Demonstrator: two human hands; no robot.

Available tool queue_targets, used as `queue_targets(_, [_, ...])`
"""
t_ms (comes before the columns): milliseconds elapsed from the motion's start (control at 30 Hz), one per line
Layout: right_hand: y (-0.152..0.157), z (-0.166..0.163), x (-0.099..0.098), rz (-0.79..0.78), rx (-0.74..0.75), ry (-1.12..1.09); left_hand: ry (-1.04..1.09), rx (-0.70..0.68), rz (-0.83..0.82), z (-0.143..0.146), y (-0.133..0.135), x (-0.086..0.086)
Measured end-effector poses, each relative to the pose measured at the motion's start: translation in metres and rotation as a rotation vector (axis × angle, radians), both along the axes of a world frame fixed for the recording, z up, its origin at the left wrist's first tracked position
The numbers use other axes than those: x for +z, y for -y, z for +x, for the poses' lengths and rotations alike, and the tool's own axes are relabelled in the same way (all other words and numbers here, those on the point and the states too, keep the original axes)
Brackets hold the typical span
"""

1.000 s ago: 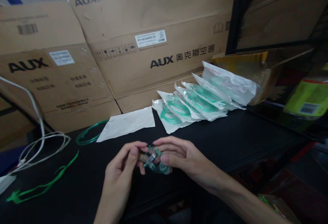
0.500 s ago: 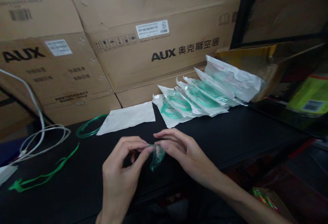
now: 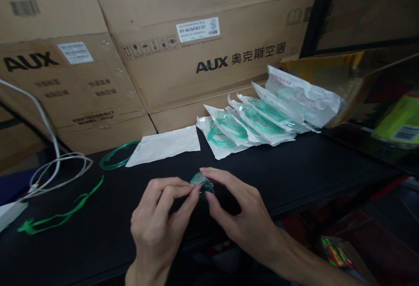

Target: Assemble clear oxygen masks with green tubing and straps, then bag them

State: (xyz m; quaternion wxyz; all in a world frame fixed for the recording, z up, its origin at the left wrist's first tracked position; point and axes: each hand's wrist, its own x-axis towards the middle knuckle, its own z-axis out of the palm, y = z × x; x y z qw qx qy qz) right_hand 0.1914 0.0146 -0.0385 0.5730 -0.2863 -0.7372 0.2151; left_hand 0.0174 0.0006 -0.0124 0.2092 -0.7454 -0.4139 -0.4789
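A small see-through green plastic piece [image 3: 203, 182] is held above the black tabletop; its exact kind is hard to make out. My left hand [image 3: 163, 209] pinches its left side between thumb and fingertips. My right hand [image 3: 240, 205] curves round the other side, index fingertip at the top edge and thumb at the lower edge. Behind my hands lies a flat white paper packet [image 3: 165, 145]. A coil of green tubing [image 3: 114, 157] rests at that packet's left end. Nearer on the left is a thin bright green strap [image 3: 62, 217].
Several white-and-clear pouches with green tubing [image 3: 252, 122] lean in a row at the back right. Large cardboard boxes [image 3: 163, 76] form the back wall. A white cable [image 3: 73, 159] loops at the left. An open carton [image 3: 353, 80] and a yellow-green package [image 3: 401, 122] stand right.
The green piece has been turned upward between my hands. My right thumb has dropped to its lower edge, with the index finger above. The view has shifted slightly.
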Motion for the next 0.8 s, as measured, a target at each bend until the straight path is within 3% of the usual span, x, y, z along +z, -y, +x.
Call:
queue_targets(400, [0.0005,-0.0032,0.0003,0.054,-0.059,0.003,-0.077,-0.039,-0.027,0.0003,0.0004,0.0004])
queue_targets(533, [0.0024,-0.0049,-0.0023,0.087,-0.060,-0.018,-0.047,-0.061,0.006,-0.0001,0.0000,-0.0020])
queue_targets(800, [0.0032,-0.0062,-0.0044,0.084,-0.051,-0.015,0.070,-0.116,-0.104,0.0004,-0.0031,0.0016])
